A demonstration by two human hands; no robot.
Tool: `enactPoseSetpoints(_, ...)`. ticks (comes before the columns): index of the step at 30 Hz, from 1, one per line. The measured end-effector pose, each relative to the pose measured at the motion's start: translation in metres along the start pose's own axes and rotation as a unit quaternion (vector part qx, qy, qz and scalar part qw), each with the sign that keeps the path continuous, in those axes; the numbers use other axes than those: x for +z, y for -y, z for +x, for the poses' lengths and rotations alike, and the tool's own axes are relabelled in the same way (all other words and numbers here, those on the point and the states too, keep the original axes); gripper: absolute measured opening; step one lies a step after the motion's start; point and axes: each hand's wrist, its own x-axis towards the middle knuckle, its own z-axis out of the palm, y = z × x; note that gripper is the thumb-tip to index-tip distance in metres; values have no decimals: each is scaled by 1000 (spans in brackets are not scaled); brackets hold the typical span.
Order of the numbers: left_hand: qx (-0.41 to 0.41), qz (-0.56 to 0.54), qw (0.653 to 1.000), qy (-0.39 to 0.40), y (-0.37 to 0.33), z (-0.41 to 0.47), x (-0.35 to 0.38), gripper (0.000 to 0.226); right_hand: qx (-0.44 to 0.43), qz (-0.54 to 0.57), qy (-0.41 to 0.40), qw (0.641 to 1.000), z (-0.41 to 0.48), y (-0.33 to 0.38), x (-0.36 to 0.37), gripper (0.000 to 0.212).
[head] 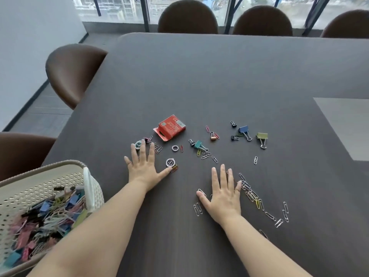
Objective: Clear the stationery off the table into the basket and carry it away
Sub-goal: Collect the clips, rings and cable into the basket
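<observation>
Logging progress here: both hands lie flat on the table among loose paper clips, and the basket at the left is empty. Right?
Not quite. The head view shows the basket already holds a heap of coloured clips. The rest stands: left hand and right hand lie flat on the table among loose paper clips.

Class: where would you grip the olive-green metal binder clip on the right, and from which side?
Probably by its silver wire handles, pinched from the near side: they jut from the olive-green metal binder clip towards the person, while its body lies low on the table.
</observation>
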Motion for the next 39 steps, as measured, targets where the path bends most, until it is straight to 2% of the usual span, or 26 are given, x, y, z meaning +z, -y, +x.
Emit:
enactPoseSetpoints(6, -19, -60, 998, -21, -3, 35, 0, 112, -53, -43, -8, 998, 73, 17, -20, 98)
enactPoseSetpoints(9, -6, -77, 996, -34, -2, 46, 1, 108, -106, -34, 7, 994, 104, 28, -33, 86)
enactPoseSetpoints(12, 48, -95, 993, -58, 1, 41, 6, 90, -151, -13, 11, 988, 115, 35, -35, 72)
enactPoseSetpoints(14, 95, -126, 983, -94, 2, 27, 12, 75, -184, 43, -62, 980, 105, 36, -29, 60)
enactPoseSetpoints(16, 119, -182, 965, -147, 0, 12, 18, 64, -201, 101, -190, 956, 91, 34, -22, 43)
enactPoseSetpoints(18, 132, -223, 947, -191, -4, 6, 21, 58, -169, 131, -256, 943, 91, 26, -20, 34)
enactPoseSetpoints(20, 145, -226, 945, -188, -9, 9, 21, 59, -108, 122, -250, 954, 102, 19, -26, 44)
enactPoseSetpoints(23, 152, -198, 961, -122, -18, 16, 15, 79, -42, 83, -127, 988, 130, 8, -42, 60)
enactPoseSetpoints(25, 157, -154, 971, -92, -25, 23, 13, 85, -44, 51, -63, 996, 151, 4, -48, 65)
enactPoseSetpoints(28, 187, -111, 972, -84, -30, 27, 14, 82, -79, 23, -1, 997, 170, 2, -50, 61)
enactPoseSetpoints(31, 238, -151, 955, -91, -28, 26, 17, 70, -143, 66, -7, 987, 161, -2, -46, 52)
enactPoseSetpoints(34, 286, -211, 926, -128, -28, 16, 21, 49, -210, 202, -27, 956, 130, -16, -39, 35)
enactPoseSetpoints(37, 299, -249, 913, -126, -43, 6, 21, 48, -161, 331, -95, 925, 104, -26, -40, 32)
enactPoseSetpoints(39, 289, -262, 915, -105, -58, 7, 13, 59, -122, 308, -189, 924, 104, -31, -49, 35)
